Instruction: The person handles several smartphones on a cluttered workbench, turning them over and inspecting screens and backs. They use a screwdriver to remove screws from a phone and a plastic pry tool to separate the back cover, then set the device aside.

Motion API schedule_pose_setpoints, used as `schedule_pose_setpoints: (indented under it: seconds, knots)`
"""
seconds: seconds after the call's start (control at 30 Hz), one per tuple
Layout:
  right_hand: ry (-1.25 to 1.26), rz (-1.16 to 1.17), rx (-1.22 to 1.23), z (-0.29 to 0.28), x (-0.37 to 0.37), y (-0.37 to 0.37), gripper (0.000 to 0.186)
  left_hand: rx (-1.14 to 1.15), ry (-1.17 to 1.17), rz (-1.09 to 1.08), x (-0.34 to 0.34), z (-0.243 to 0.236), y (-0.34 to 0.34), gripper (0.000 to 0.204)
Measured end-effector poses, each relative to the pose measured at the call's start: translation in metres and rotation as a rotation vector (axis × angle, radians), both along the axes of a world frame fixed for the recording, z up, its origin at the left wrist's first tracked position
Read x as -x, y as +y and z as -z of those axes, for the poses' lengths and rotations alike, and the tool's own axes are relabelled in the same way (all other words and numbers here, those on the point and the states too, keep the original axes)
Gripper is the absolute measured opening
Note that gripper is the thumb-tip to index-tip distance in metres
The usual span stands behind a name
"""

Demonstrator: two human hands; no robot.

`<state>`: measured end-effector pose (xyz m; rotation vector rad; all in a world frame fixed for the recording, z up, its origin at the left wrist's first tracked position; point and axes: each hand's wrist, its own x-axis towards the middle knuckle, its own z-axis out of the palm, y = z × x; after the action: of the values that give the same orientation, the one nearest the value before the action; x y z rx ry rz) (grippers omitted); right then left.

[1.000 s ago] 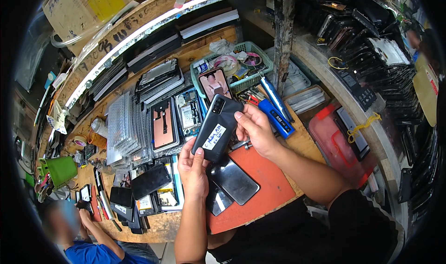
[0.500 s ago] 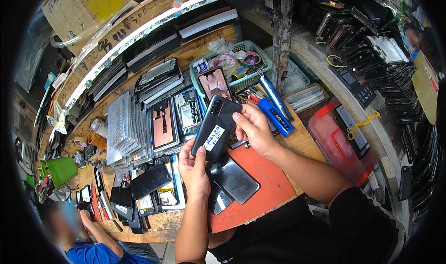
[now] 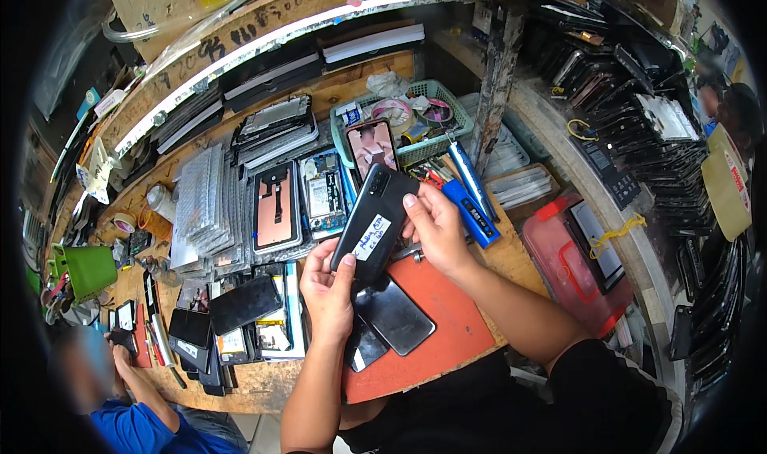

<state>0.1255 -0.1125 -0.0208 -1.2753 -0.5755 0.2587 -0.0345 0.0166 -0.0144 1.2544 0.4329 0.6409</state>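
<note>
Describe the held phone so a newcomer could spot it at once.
Find the orange-red mat on the wooden bench. Above it, the left hand and right hand hold a dark phone. Unlike the black slabs on the mat, it shows a camera block and white handwritten label.

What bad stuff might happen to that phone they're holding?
The dark phone might slip, as the left hand and right hand hold it near its edges. It could then hit the shiny dark slabs on the orange mat. It might also bump the pinkish-faced phone by the green basket; I can't tell whether they touch.
</note>
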Motion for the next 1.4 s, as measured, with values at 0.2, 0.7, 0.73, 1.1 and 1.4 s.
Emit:
schedule_pose_setpoints:
  seconds: [0.2, 0.7, 0.73, 1.1, 1.4]
  knots:
    - [0.101, 0.116, -0.026, 0.006, 0.005, 0.004, 0.046, -0.225, -0.066, 0.025, 0.005, 0.005, -0.011, 0.037]
    - [0.488, -0.518, -0.342, 0.007, 0.013, 0.0, 0.044, -1.293, -0.025, 0.002, -0.002, 0.002, -0.022, 0.081]
    - [0.54, -0.617, -0.419, 0.005, 0.012, -0.001, 0.044, -1.272, 0.004, -0.073, -0.003, 0.002, -0.022, 0.086]
    - [0.707, -0.874, -0.577, -0.012, 0.002, -0.012, 0.072, -1.321, 0.021, -0.305, 0.001, 0.0, -0.02, 0.127]
    - [0.717, -0.978, -0.672, -0.01, 0.006, -0.017, 0.074, -1.321, 0.047, -0.305, 0.006, -0.002, -0.022, 0.135]
